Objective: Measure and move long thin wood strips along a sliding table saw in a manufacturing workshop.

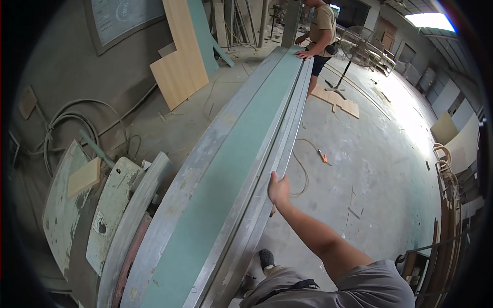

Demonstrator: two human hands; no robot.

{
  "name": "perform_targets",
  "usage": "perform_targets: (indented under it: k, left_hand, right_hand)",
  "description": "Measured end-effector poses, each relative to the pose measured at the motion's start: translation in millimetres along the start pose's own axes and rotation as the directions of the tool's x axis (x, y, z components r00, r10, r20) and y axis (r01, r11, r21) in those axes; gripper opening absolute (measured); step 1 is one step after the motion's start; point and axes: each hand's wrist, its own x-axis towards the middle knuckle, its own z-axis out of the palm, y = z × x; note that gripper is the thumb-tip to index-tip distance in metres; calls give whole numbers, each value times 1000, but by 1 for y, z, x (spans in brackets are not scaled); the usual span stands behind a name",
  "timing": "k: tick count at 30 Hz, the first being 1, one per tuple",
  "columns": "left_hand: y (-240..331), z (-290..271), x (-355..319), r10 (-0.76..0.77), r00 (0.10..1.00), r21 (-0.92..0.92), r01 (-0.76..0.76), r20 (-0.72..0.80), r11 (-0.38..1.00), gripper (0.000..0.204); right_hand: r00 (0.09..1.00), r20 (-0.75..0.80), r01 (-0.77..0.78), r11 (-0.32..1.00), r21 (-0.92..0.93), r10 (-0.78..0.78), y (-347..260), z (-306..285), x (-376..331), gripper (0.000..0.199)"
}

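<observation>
A long green board [226,169] lies flat on the sliding table of a panel saw [195,169], running from near me to the far end. My right hand [278,189] rests on the right edge of the table's rail, fingers curled over it. At the far end another person [321,31] stands with a hand [304,53] on the end of the board. My left hand is out of view.
Plywood sheets [179,56] lean on the left wall. Hoses [67,123] coil on the floor at left. A standing fan [354,49] and wood offcuts [339,100] are beyond the saw. An orange tool [323,156] with a cord lies on the concrete floor. Curved wooden pieces [449,205] stack at right.
</observation>
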Motion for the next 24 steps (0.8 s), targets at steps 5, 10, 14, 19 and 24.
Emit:
perform_targets:
  k: [5,10,14,19,24]
  left_hand:
    - [3,-2,-10,-22,1000,-47,21,-22,999,59]
    - [14,2,-13,-19,999,-104,15,-32,994,60]
    - [32,16,-3,1,999,-168,-8,-40,986,61]
    - [50,42,-1,14,1000,-242,-20,-27,970,61]
    - [61,59,-2,29,1000,-306,-29,-7,952,62]
  right_hand:
    - [1000,23,3,999,51,-4,-11,-7,7,46]
    - [1000,1,-6,1000,23,6,-5,-6,25,47]
    - [999,19,45,999,31,-45,1,2,37,48]
    - [994,49,88,990,106,-94,-1,-1,49,48]
    - [998,42,49,995,89,-53,-3,-2,57,49]
